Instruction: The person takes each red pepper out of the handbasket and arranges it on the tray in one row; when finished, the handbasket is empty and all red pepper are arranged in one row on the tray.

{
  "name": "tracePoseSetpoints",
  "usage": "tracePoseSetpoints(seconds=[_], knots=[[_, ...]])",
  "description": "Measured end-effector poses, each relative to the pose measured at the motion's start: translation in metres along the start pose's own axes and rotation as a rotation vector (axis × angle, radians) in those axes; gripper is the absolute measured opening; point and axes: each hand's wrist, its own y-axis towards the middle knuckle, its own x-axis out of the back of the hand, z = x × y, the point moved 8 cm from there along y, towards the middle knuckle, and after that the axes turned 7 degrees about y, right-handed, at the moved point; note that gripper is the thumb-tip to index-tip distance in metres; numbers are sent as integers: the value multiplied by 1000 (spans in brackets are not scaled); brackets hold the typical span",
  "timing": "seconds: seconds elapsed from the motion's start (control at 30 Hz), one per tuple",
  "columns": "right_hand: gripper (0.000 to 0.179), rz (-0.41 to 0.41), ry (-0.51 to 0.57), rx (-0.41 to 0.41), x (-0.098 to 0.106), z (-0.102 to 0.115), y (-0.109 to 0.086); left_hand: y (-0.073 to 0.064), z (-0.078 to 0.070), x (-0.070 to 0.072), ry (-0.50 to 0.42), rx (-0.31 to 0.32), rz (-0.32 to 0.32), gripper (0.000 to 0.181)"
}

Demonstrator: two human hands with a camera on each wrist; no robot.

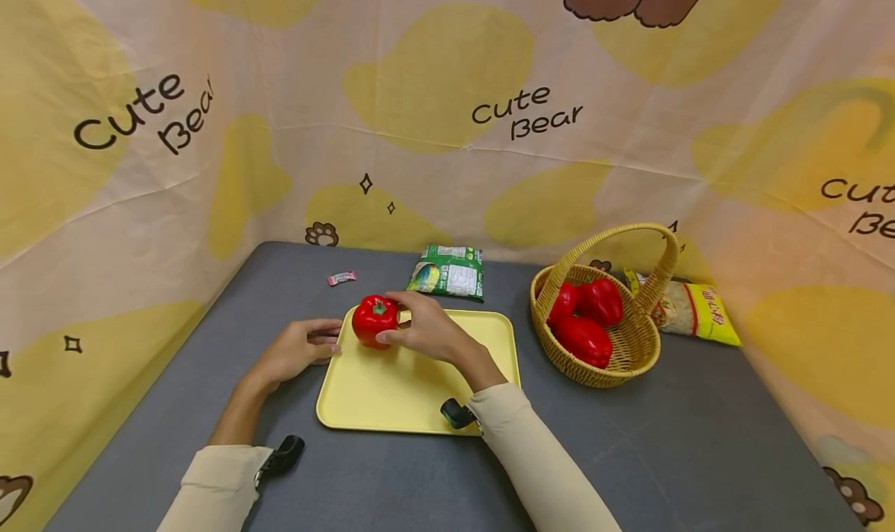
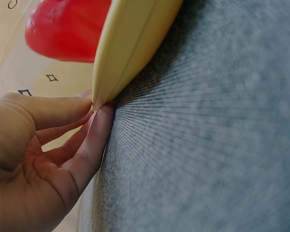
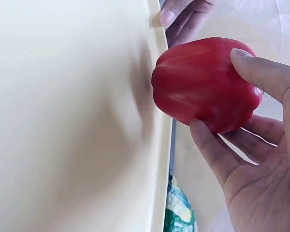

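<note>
A red bell pepper (image 1: pixel 374 322) with a green stem is over the far left part of a yellow tray (image 1: pixel 363 400). My right hand (image 1: pixel 428 330) grips it between thumb and fingers. The right wrist view shows the thumb on one side of the bell pepper (image 3: pixel 203 87) and the fingers on the other, with its base close to the tray. At the tray's left edge, my left hand (image 1: pixel 299 351) pinches the rim, thumb over it and fingers below, as the left wrist view shows around the tray (image 2: pixel 130 43).
Right of the tray stands a wicker basket (image 1: pixel 569 365) with several red peppers (image 1: pixel 583 340) inside. Behind it lies a yellow packet (image 1: pixel 709 314). A green packet (image 1: pixel 450 272) and a small pink wrapped candy (image 1: pixel 342 278) lie beyond the tray on the grey table (image 1: pixel 664 446).
</note>
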Motion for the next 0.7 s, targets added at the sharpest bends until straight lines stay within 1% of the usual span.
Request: tracePoseSetpoints(seconds=[0.27, 0.5, 0.7], knots=[[74, 9, -4, -23, -6, -2, 10, 0, 0, 0, 0, 0, 4, 54], [76, 19, -16, -3, -7, 0, 13, 0, 0, 0, -15, 7, 3, 53], [76, 31, 13, -5, -9, -1, 14, 0, 0, -1, -35, 5, 5, 52]])
